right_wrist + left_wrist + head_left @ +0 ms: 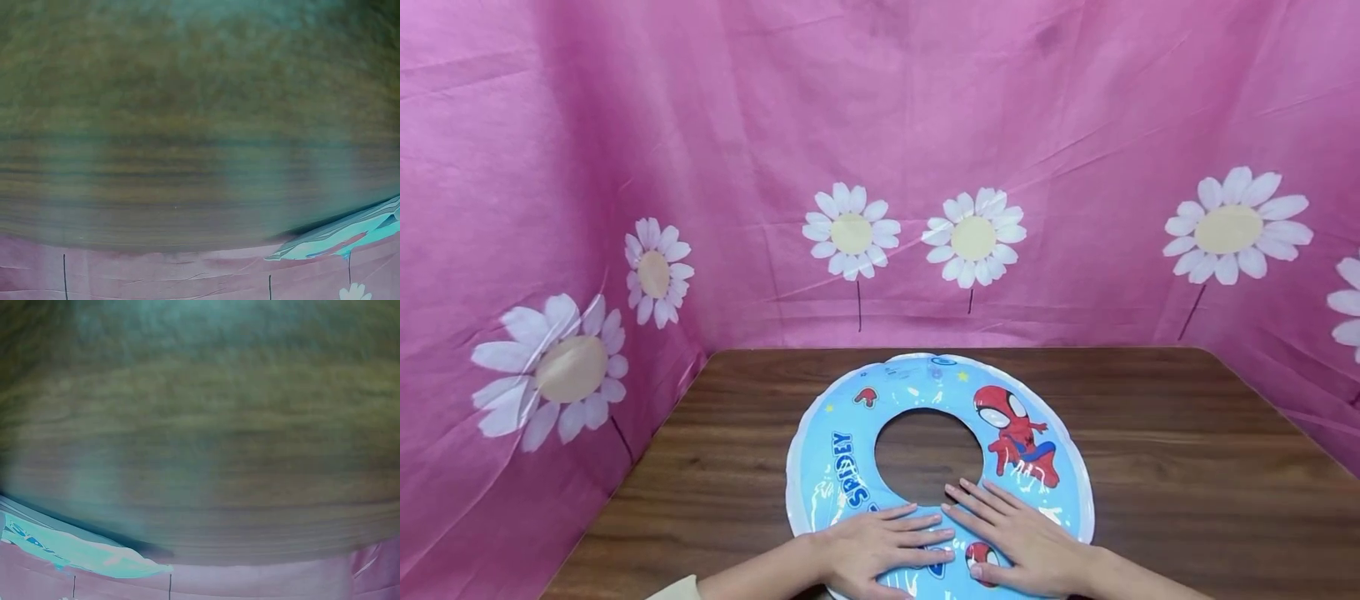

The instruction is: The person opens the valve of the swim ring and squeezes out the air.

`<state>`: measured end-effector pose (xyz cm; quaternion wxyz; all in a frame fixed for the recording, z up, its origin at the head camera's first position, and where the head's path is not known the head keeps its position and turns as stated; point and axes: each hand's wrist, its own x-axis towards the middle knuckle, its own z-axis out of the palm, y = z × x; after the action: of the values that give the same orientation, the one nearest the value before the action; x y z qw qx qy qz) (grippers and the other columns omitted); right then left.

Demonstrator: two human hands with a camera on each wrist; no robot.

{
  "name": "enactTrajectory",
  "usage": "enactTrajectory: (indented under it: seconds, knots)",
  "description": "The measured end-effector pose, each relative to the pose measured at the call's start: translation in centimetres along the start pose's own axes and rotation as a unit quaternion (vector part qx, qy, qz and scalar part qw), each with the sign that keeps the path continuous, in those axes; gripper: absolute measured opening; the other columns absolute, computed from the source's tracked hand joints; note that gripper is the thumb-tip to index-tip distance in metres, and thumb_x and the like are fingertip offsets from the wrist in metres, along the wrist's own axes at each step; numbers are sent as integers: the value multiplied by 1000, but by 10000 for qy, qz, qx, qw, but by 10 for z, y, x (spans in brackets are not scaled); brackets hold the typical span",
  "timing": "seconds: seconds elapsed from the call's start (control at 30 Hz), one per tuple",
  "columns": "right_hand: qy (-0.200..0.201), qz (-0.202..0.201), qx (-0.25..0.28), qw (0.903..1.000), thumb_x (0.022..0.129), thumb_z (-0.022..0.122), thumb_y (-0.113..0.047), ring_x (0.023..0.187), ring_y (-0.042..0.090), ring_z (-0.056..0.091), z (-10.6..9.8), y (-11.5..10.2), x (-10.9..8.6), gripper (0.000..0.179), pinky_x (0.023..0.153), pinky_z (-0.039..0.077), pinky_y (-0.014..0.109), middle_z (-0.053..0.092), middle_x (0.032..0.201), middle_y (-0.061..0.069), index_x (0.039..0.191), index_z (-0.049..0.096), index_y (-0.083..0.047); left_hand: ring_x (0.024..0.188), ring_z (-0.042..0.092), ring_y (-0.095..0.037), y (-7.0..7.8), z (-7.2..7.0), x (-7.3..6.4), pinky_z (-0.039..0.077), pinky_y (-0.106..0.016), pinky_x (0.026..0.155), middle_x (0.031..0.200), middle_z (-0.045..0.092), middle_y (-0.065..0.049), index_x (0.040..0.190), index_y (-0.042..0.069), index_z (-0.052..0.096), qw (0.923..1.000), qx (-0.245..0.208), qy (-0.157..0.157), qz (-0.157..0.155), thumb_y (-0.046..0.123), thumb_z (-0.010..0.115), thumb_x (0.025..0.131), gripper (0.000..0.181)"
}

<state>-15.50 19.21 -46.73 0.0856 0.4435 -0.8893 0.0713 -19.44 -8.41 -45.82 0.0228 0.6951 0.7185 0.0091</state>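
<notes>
A light blue swim ring [850, 417] with a white edge lies flattish on the wooden table, printed with a red cartoon figure and the word "SPIDEY". My left hand [887, 550] rests on its near part, left of the middle, fingers straight and pointing right. Just beside it my right hand [1018, 542] lies on the same near part, fingers straight and reaching up-left to the hole's rim. In the left wrist view only the ring's edge [81, 553] shows at the lower left; in the right wrist view its edge [344, 240] appears at the lower right.
The brown wooden table [1187, 450] extends to both sides of the ring and behind it. Pink cloth [910, 100] printed with white daisies hangs around the table's back and sides.
</notes>
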Motion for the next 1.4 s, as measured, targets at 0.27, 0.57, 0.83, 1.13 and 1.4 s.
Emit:
enactTrajectory:
  seconds: [0.27,0.57,0.83,1.13,1.4]
  knots:
    - [128,-36,76,9999,93,43,-48,135,22,19,0,1,-1,65,106,-7,24,22,150,1,147,25,-17,138,-1,-15,0,-1,0,3,-32,109,153,-2,3,149,20,4,10000,-28,31,-2,41,29,98,61]
    - [697,287,1397,9873,87,59,-38,132,22,28,-20,1,-2,62,105,3,17,33,145,-2,142,38,-19,137,11,-22,10,-17,-9,11,-40,108,151,17,-5,147,14,23,9785,1923,748,58,49,35,94,64]
    - [1810,1340,-393,9735,84,63,-40,129,31,32,-37,31,4,63,107,15,41,41,138,15,132,49,-3,135,16,-31,-16,-28,-27,17,-54,104,149,24,-9,143,12,35,9459,1487,1807,-2247,54,37,92,65]
    - [1009,3466,51,9326,81,57,-58,129,47,17,-14,61,-3,88,104,11,55,25,143,27,139,34,4,136,3,-38,-38,-1,-39,5,-60,102,150,11,-18,146,7,24,8773,616,1631,-4472,67,38,85,86]
    - [1062,3536,740,9264,84,56,-54,131,47,13,-13,64,-5,85,104,6,56,23,143,27,140,31,4,136,0,-35,-40,-3,-42,0,-56,104,150,12,-18,145,2,21,8671,-721,1662,-4641,60,39,89,82]
